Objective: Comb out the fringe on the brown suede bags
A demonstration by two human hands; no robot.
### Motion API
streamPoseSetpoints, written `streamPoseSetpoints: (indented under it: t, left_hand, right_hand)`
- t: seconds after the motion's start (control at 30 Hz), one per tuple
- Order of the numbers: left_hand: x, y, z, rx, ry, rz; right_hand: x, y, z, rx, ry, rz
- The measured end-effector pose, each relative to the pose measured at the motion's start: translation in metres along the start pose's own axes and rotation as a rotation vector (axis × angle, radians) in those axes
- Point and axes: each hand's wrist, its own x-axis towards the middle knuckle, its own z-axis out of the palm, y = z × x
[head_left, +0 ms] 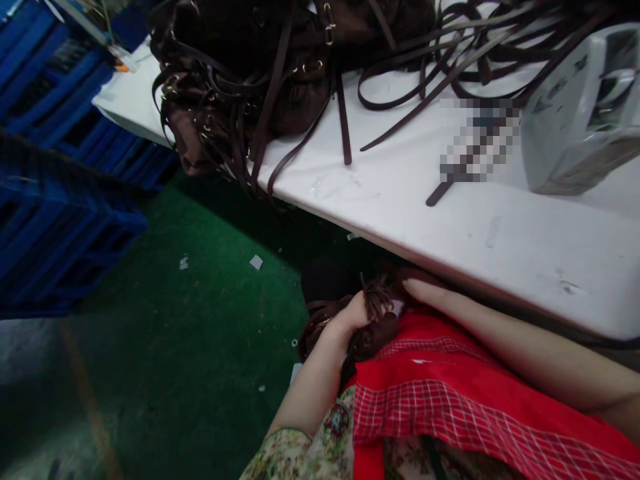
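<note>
A dark brown handbag (373, 337) rests in my lap, below the table's front edge, against a red apron (440, 333). My left hand (357, 310) grips it near a brown tassel (379, 298), whose strands cover part of the fingers. On the bag's other side, my right hand (417, 290) reaches in at its upper part. The right fingers are hidden by the brown material, so their grip does not show. A small pale patch is visible between the hands.
On the white table (400, 200) lie a heap of brown bags (300, 100), several long brown straps (400, 100) and a grey plastic container (560, 127). Blue pallets (65, 233) are stacked at the left. Scraps of paper (256, 262) lie on the green floor (200, 353).
</note>
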Motion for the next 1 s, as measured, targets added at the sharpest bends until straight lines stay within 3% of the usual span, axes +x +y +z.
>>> streamPoseSetpoints:
  t: [0.13,0.3,0.43,0.6,0.83,1.0]
  left_hand:
    - [0.001,0.001,-0.01,-0.177,0.022,-0.049]
    - [-0.002,0.008,-0.005,-0.184,-0.073,-0.043]
    - [-0.004,0.011,-0.003,-0.214,-0.154,0.018]
    - [-0.004,0.004,-0.006,-0.256,-0.076,-0.023]
    - [0.0,-0.008,0.002,-0.127,0.006,0.02]
    - [0.0,-0.009,0.005,-0.022,-0.028,0.112]
  right_hand:
    - [-0.013,-0.003,-0.02,0.069,-0.079,0.054]
    - [-0.044,-0.036,-0.043,0.0,-0.116,-0.211]
    - [-0.043,-0.049,-0.04,-0.204,-0.174,-0.303]
    - [-0.04,-0.054,-0.03,-0.293,-0.138,-0.327]
    - [-0.034,-0.051,-0.018,-0.323,-0.26,-0.137]
    - [-0.021,-0.028,0.003,-0.061,-0.418,0.052]
